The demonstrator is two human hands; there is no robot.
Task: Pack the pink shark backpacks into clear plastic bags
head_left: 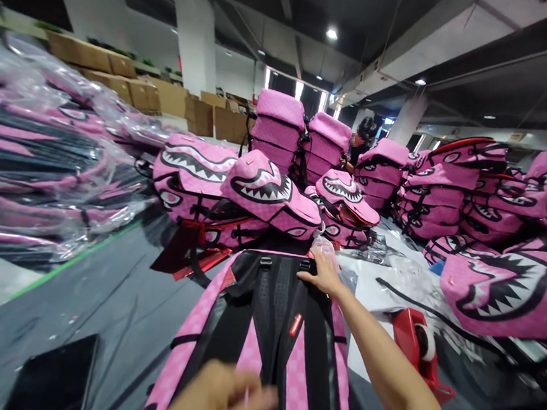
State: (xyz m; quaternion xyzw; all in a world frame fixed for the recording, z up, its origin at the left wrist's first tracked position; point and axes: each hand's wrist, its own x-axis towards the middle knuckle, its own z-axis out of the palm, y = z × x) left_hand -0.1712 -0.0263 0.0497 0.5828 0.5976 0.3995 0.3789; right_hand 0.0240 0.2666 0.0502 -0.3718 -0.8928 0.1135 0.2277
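Note:
A pink checkered backpack (304,367) lies with its black padded back and shoulder straps facing up, its far end pointing away from me. My right hand (322,273) grips its far right edge, the thumb lying by a black strap buckle (305,266) and the fingers over the edge. A bit of clear plastic (323,244) shows at those fingertips. Close to me, my left hand (225,395) hovers over or touches the near part of the backpack; motion blurs its fingers. A small red label (295,325) sits on the right strap.
Pink shark-mouth backpacks (269,192) are piled behind, with more stacks (438,187) at right. Plastic-wrapped backpacks (42,165) rise at left. A black phone or tablet (55,374) lies on the grey table (116,300). A red tape dispenser (410,335) stands at right. A person (363,136) is beyond.

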